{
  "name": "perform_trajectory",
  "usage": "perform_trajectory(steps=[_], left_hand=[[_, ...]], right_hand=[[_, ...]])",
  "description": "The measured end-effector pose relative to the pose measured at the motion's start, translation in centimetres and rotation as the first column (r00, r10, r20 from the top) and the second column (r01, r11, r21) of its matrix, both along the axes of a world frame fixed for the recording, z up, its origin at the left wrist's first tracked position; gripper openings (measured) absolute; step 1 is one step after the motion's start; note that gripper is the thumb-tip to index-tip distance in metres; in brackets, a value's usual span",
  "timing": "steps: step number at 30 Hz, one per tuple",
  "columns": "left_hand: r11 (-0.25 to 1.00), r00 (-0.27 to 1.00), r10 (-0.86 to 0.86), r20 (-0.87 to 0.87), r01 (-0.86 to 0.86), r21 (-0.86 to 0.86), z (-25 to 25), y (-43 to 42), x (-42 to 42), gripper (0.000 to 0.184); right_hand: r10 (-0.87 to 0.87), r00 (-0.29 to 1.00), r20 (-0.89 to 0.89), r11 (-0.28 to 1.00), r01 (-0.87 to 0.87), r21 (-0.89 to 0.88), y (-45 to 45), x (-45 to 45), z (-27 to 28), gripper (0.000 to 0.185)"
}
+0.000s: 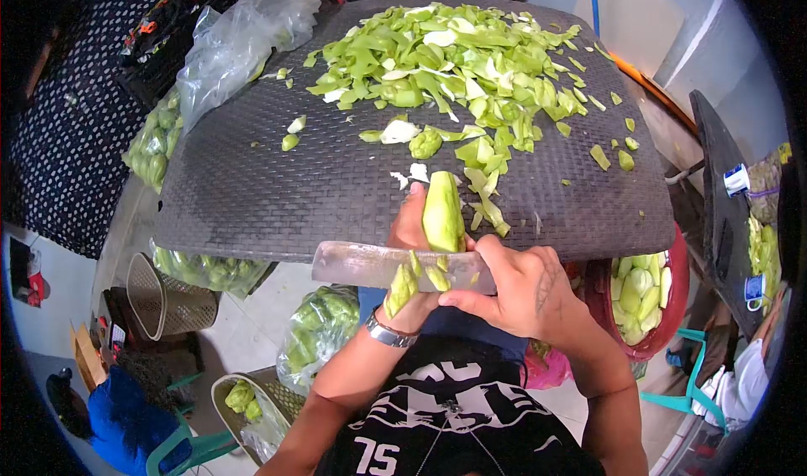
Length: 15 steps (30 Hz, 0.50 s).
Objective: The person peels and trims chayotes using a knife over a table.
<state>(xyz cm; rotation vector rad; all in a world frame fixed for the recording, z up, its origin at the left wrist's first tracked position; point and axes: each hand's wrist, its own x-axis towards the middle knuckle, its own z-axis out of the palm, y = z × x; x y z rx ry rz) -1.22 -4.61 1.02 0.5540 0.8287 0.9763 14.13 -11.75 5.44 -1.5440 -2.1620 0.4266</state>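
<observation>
My left hand (pixel 409 224), with a metal watch at the wrist, grips a mostly peeled chayote (pixel 443 211) just over the table's near edge. Shut on a wide-bladed knife (pixel 361 263), my right hand (pixel 525 283) is to the right of it. The blade lies across in front of my left hand, hiding part of its fingers. Strips of peel (pixel 402 289) cling to the blade. Beyond the chayote, a green knobbly end piece (pixel 425 144) lies near a large heap of green peelings (pixel 454 64).
The dark woven-top table (pixel 244 194) carries a clear plastic bag (pixel 244 47) at its left. Below right, a red tub (pixel 679 287) holds peeled chayotes. Bagged chayotes (pixel 318 333) and a beige basket (pixel 168 295) stand below left. Other people sit at both sides.
</observation>
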Motion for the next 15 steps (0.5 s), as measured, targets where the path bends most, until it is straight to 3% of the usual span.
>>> perform_trajectory(steps=[3,6,7,10,12,15], left_hand=[[0.992,0.983,-0.098,0.154,0.083,0.096,-0.9,0.2,-0.8,0.039],[0.987,0.968,0.141,0.209,-0.123,-0.101,-0.5,-0.4,0.4,0.035],[0.965,0.945,0.236,0.228,-0.201,-0.165,0.5,-1.1,0.9,0.049],[0.991,0.97,-0.133,0.203,0.127,0.045,0.2,-1.7,-1.1,0.049],[0.987,0.963,-0.153,0.223,0.159,-0.008,0.9,-1.8,-1.3,0.05],[0.992,0.967,-0.071,0.245,0.094,-0.083,1.1,-1.2,-1.2,0.053]], right_hand=[[-0.014,0.999,0.035,1.0,0.014,0.002,0.2,0.3,0.1,0.063],[-0.03,0.999,0.031,0.999,0.029,0.03,0.6,0.9,-0.3,0.062],[-0.038,0.999,0.027,0.998,0.037,0.047,1.0,1.4,-0.5,0.062],[-0.196,0.97,-0.142,0.98,0.197,-0.004,2.8,3.5,-1.7,0.058],[-0.374,0.915,-0.149,0.923,0.353,-0.151,5.4,6.6,-3.0,0.058],[-0.695,0.696,-0.179,0.61,0.44,-0.659,7.0,9.6,-2.5,0.062]])
